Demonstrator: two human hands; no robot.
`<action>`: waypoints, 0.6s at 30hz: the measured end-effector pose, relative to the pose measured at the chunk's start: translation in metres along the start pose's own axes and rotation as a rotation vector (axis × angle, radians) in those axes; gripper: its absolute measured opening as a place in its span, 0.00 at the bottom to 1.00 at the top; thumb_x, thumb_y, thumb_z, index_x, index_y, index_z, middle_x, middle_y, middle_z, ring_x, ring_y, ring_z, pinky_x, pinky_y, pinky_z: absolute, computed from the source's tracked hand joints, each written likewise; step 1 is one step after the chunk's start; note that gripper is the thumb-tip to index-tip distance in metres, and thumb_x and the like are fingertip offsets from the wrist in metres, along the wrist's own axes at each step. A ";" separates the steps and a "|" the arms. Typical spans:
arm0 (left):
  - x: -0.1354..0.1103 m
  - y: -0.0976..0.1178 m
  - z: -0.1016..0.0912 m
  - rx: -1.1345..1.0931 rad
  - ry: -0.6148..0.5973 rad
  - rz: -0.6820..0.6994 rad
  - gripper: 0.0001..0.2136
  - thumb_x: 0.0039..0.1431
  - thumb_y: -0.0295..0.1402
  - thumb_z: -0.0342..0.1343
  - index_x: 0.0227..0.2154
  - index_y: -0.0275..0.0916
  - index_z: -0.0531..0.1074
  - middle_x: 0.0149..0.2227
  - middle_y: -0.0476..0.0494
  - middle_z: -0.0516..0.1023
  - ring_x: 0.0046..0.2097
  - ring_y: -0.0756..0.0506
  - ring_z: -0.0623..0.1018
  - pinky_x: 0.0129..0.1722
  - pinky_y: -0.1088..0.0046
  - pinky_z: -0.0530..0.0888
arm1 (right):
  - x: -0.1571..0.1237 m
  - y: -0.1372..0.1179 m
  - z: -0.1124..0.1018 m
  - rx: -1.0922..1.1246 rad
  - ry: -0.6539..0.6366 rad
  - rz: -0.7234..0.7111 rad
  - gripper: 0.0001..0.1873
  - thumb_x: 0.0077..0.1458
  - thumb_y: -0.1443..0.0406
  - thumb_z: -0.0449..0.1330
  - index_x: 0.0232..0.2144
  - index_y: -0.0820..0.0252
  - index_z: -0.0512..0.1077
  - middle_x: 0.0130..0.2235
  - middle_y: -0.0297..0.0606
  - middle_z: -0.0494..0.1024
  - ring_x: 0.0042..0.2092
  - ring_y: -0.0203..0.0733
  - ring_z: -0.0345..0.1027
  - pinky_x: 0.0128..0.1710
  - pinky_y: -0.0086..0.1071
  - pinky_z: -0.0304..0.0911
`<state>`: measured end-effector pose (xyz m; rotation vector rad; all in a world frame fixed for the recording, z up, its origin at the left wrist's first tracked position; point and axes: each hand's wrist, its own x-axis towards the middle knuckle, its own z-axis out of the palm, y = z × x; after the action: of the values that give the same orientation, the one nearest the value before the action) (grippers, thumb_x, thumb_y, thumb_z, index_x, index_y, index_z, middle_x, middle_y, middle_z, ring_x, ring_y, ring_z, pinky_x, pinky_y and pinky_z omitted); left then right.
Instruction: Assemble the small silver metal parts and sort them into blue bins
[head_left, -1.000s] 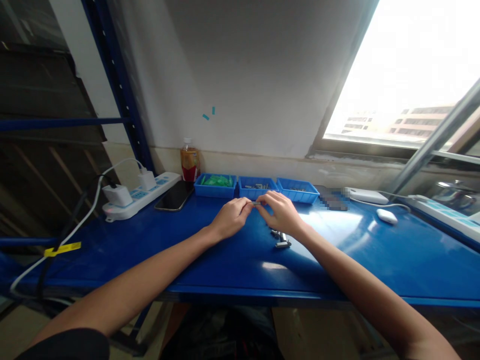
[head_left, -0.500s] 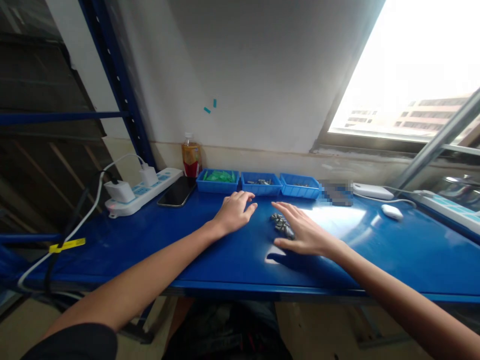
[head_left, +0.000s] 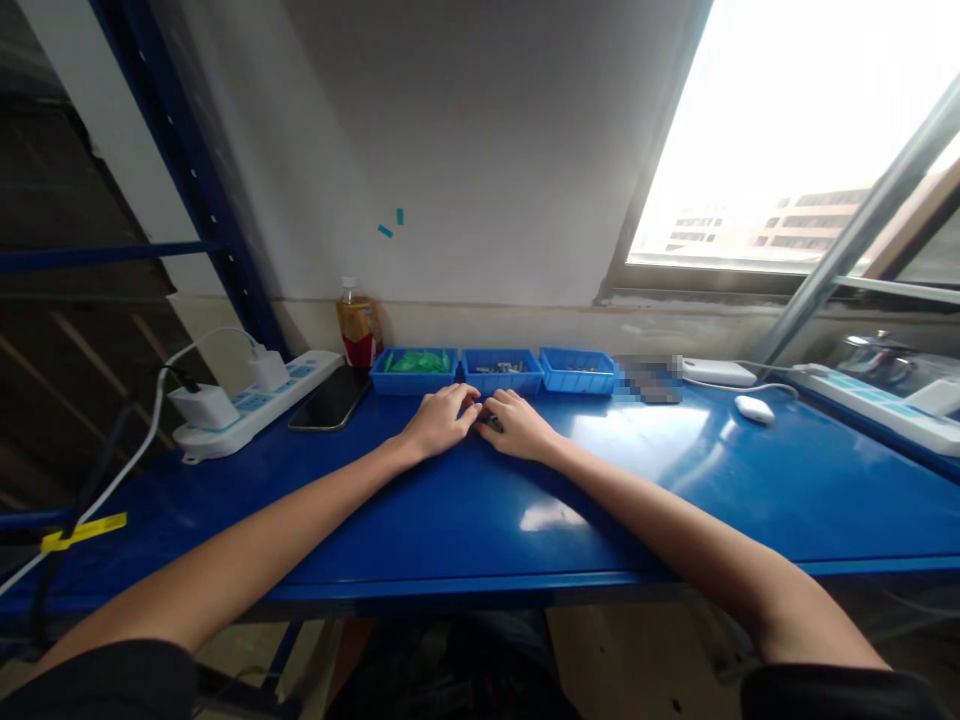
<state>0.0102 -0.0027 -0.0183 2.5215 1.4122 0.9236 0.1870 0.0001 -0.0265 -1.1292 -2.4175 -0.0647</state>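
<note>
A pile of small grey metal parts (head_left: 493, 424) lies on the blue table, mostly covered by my right hand, so their exact kind is hard to make out. My right hand (head_left: 516, 425) curls round the pile from the right with its fingers bent. Close by on the left, my left hand (head_left: 441, 420) is cupped, fingers curved and apart; its fingertips almost meet those of the right, and I see nothing in it. Just beyond both hands stands a blue bin (head_left: 501, 383) holding small metal pieces.
Left of the middle bin, another blue bin (head_left: 415, 384) holds green pieces; a third (head_left: 577, 381) sits right. A phone (head_left: 330, 398), a bottle (head_left: 360, 330) and a power strip (head_left: 259, 405) stand left. At right are a white earbud case (head_left: 754, 408) and another power strip (head_left: 885, 408).
My right hand has moved left and forward, pulling the metal parts with it towards my left hand. The gap between the hands has closed. The camera view has shifted slightly.
</note>
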 end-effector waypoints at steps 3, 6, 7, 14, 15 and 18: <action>-0.005 -0.004 0.002 0.000 -0.043 -0.018 0.13 0.61 0.39 0.47 0.43 0.39 0.69 0.42 0.42 0.76 0.44 0.43 0.75 0.45 0.67 0.70 | -0.002 0.007 -0.010 0.125 0.080 0.008 0.11 0.59 0.58 0.54 0.34 0.60 0.70 0.35 0.38 0.73 0.40 0.41 0.65 0.44 0.33 0.59; -0.011 -0.002 0.002 0.041 -0.095 0.016 0.15 0.62 0.40 0.46 0.45 0.39 0.70 0.44 0.42 0.76 0.47 0.42 0.73 0.48 0.64 0.69 | -0.006 0.024 -0.026 0.174 0.138 0.100 0.12 0.61 0.60 0.50 0.33 0.61 0.71 0.34 0.39 0.73 0.40 0.40 0.66 0.43 0.31 0.59; -0.012 0.000 0.002 0.061 -0.109 0.035 0.15 0.62 0.40 0.45 0.45 0.40 0.70 0.46 0.42 0.75 0.48 0.42 0.72 0.48 0.63 0.68 | -0.006 0.030 -0.031 0.157 0.110 0.138 0.13 0.62 0.61 0.49 0.32 0.61 0.71 0.34 0.39 0.74 0.40 0.40 0.66 0.42 0.31 0.59; -0.017 0.005 -0.001 0.134 -0.164 0.057 0.15 0.61 0.39 0.46 0.47 0.42 0.70 0.49 0.43 0.73 0.50 0.40 0.70 0.49 0.61 0.67 | -0.008 0.049 -0.039 0.124 -0.152 0.226 0.12 0.57 0.69 0.50 0.31 0.60 0.75 0.35 0.39 0.78 0.37 0.40 0.71 0.37 0.28 0.62; -0.017 0.005 -0.001 0.140 -0.167 0.062 0.15 0.61 0.39 0.46 0.47 0.43 0.70 0.49 0.43 0.73 0.50 0.40 0.70 0.49 0.61 0.67 | -0.008 0.049 -0.041 0.132 -0.174 0.226 0.13 0.56 0.71 0.50 0.32 0.59 0.75 0.34 0.38 0.78 0.36 0.39 0.71 0.35 0.28 0.63; -0.018 0.005 -0.001 0.153 -0.182 0.068 0.14 0.61 0.40 0.47 0.46 0.43 0.71 0.48 0.43 0.72 0.49 0.40 0.70 0.49 0.61 0.67 | -0.011 0.048 -0.048 0.178 -0.265 0.214 0.15 0.52 0.73 0.51 0.35 0.58 0.76 0.31 0.35 0.78 0.31 0.37 0.70 0.30 0.26 0.62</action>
<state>0.0064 -0.0201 -0.0233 2.6990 1.3981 0.5978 0.2470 0.0127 0.0042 -1.3755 -2.4484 0.3835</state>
